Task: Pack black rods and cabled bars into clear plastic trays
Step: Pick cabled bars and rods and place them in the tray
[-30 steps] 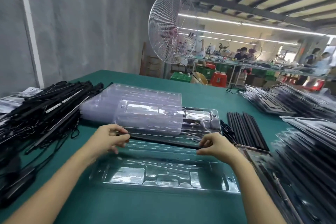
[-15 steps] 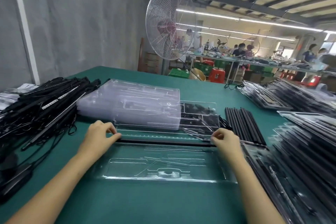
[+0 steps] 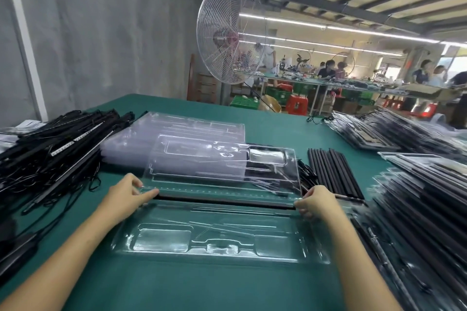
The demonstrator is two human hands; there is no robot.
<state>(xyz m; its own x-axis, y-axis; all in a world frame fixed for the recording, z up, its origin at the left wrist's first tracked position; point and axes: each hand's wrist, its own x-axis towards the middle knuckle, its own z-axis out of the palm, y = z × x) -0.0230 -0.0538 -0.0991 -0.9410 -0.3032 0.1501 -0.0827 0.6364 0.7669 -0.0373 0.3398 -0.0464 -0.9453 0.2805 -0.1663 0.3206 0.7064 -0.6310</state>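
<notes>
An open clear plastic tray [image 3: 219, 242] lies on the green table [image 3: 202, 285] in front of me. Its far flap [image 3: 222, 164] tilts up off the table. A long black bar [image 3: 227, 201] lies across the fold between the two halves. My left hand [image 3: 126, 197] pinches the flap's left corner at the bar's left end. My right hand [image 3: 318, 202] grips the right corner at the other end. A row of loose black rods [image 3: 333, 171] lies just right of the tray. Cabled bars [image 3: 55, 149] are heaped at the left.
A stack of empty clear trays [image 3: 177, 131] sits behind the open one. Filled trays are piled along the right edge [image 3: 417, 209] and at the far right [image 3: 379, 131]. A big standing fan [image 3: 227, 33] is beyond the table's far edge, with people at benches behind it.
Both hands have come down and spread out to the ends of the black bar, which now lies low at the tray's fold. The flap stays tilted up.
</notes>
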